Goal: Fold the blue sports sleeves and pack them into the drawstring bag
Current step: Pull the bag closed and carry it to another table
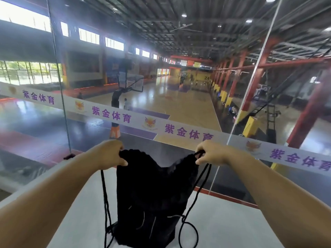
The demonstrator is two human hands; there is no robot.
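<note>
A black drawstring bag (152, 194) hangs upright in front of me, its bottom resting on a white table (223, 221). My left hand (109, 154) grips the bag's top left corner. My right hand (213, 154) grips the top right corner together with its cord. The bag's mouth sags between the two hands. Black cords (189, 228) hang in loops down both sides. No blue sleeves show anywhere in view; whether any lie inside the bag is hidden.
A glass wall (179, 104) with a white banner strip (125, 119) of purple lettering stands right behind the table's far edge. Beyond it lies an indoor basketball court with a hoop stand (123, 90) and red steel columns.
</note>
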